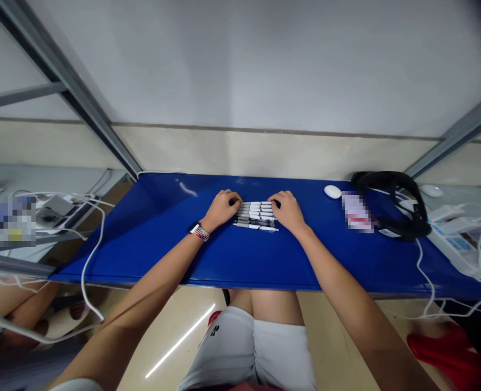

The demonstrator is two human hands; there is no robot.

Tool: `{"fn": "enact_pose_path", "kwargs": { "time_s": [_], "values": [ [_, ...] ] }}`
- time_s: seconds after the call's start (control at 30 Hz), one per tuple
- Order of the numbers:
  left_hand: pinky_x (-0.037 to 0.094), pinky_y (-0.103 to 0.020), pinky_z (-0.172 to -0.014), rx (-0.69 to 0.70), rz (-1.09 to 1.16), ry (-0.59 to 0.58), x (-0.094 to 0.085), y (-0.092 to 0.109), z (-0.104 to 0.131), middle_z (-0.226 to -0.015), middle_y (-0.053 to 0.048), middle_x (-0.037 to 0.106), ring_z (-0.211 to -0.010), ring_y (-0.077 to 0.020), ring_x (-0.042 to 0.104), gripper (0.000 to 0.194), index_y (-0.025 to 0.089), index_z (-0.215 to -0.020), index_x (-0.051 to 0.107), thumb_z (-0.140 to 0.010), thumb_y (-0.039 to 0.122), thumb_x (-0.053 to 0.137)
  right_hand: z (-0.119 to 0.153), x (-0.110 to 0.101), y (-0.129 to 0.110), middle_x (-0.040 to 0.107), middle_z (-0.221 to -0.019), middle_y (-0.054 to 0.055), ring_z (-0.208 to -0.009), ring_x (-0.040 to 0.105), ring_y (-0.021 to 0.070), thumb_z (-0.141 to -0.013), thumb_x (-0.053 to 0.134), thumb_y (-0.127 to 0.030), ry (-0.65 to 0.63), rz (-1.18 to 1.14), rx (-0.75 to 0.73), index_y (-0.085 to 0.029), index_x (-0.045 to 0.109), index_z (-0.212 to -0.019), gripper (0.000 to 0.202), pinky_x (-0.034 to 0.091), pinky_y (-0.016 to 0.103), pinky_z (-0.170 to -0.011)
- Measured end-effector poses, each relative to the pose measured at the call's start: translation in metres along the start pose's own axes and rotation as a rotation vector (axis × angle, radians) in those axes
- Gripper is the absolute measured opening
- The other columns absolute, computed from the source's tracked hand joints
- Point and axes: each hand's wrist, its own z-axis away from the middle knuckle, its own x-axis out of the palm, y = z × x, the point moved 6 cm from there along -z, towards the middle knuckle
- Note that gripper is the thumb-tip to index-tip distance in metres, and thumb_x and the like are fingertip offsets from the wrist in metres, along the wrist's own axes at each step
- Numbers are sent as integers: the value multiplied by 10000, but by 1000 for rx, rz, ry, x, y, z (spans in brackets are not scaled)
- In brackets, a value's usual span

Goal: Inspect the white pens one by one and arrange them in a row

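Note:
Several white, grey and black pens lie side by side in a stack of rows on the blue table. At the left ends of the upper pens, my left hand has its thumb and index finger closed on the farthest pen. My right hand is curled at the opposite end, its fingertips on the same pen. The nearest pen lies slightly apart from my hands, a little askew. A wristband and a dark watch sit on my left wrist. My fingers partly hide the pen ends.
To the right are a white mouse-like oval, a blurred packet, a black headset strap and a white power strip with cables. A white cable hangs at the left. Other people's limbs show on both sides.

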Motion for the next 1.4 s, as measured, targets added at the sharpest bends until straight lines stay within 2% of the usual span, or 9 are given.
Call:
{"fn": "enact_pose_path", "kwargs": {
  "time_s": [0.17,0.33,0.47,0.63,0.73,0.83,1.0,1.17,1.4],
  "values": [
    [464,-462,-949,-10,4,22,-2,3,1,-920,-93,750,-929,-287,628,212,206,-921,788,-913,185,577,1,-1,-1,768,-1031,129,-1065,645,326,-955,554,-143,25,-48,28,-220,814,-1026,280,511,487,-1018],
    [452,-491,-1090,-63,160,56,1,9,5,-1174,-102,781,-1131,-306,663,305,219,-1176,795,-1003,289,553,4,2,6,715,-1326,149,-1225,674,304,-1033,561,-423,194,-374,181,-234,728,-1317,379,502,493,-1116],
    [419,-481,-1193,-111,429,47,7,20,10,-1415,-89,721,-1324,-296,632,382,245,-1352,736,-1045,368,545,5,14,2,686,-1439,111,-1371,616,297,-1021,574,-566,135,-514,227,-287,709,-1345,449,431,496,-1205],
    [338,-470,-1281,-209,631,45,17,23,13,-1571,-87,619,-1480,-286,541,448,248,-1461,667,-1068,415,529,9,21,-12,674,-1461,129,-1436,571,301,-1047,491,-649,68,-501,196,-274,724,-1335,528,377,498,-1254],
    [337,-457,-1279,-243,617,112,19,22,14,-1528,-89,651,-1458,-279,556,410,238,-1410,698,-1066,383,527,12,25,-19,658,-1492,123,-1526,480,307,-1054,444,-689,55,-470,184,-283,731,-1327,568,328,522,-1289],
    [367,-439,-1253,-260,626,138,20,23,15,-1450,-80,697,-1403,-274,592,360,245,-1332,733,-1068,355,515,13,26,-22,673,-1473,122,-1543,457,319,-1048,406,-731,69,-456,186,-284,739,-1304,613,307,546,-1299],
    [396,-434,-1221,-274,645,149,19,26,17,-1312,-76,746,-1322,-275,625,311,226,-1172,760,-1076,347,490,11,25,-23,707,-1415,131,-1500,512,324,-1053,363,-742,74,-444,184,-268,750,-1248,642,334,532,-1283],
    [435,-421,-1172,-293,689,155,21,25,17,-1255,-73,750,-1260,-270,644,317,220,-1097,756,-1069,367,477,9,23,-23,746,-1333,126,-1428,562,335,-1071,340,-703,75,-386,164,-259,757,-1196,621,375,551,-1243],
    [462,-397,-1121,-284,704,168,22,20,15,-1156,-71,765,-1189,-260,663,272,211,-961,738,-1025,305,492,7,22,-22,766,-1271,126,-1325,607,354,-1087,371,-590,74,-302,130,-240,762,-1153,529,426,574,-1187]
  ]
}}
